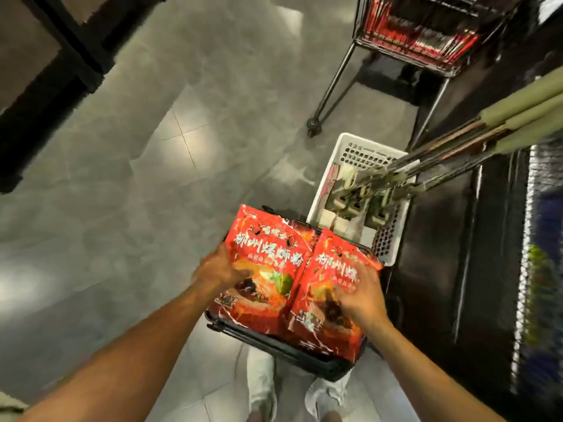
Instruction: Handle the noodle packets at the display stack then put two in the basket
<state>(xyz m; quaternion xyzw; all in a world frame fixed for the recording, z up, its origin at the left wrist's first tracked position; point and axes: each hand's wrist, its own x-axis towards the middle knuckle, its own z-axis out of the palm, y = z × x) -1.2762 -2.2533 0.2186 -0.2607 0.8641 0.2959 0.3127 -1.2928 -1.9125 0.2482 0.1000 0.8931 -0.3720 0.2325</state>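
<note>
Two red food packets with printed characters are held above a black basket (283, 351) on the floor in front of me. My left hand (217, 269) grips the left packet (268, 257) at its left edge, thumb across its face. My right hand (362, 296) grips the right packet (327, 284) from its right side, fingers over its front. The two packets overlap slightly in the middle. More red packaging shows in the basket beneath them. The picture is blurred by motion.
A white perforated crate (353, 153) with boxed goods stands just beyond the basket. Long-handled tools (457, 147) lean over it from the right. A wire rack (426, 35) of red packets stands farther back. Dark shelving (457, 269) lines the right; grey tile floor (152, 178) lies left.
</note>
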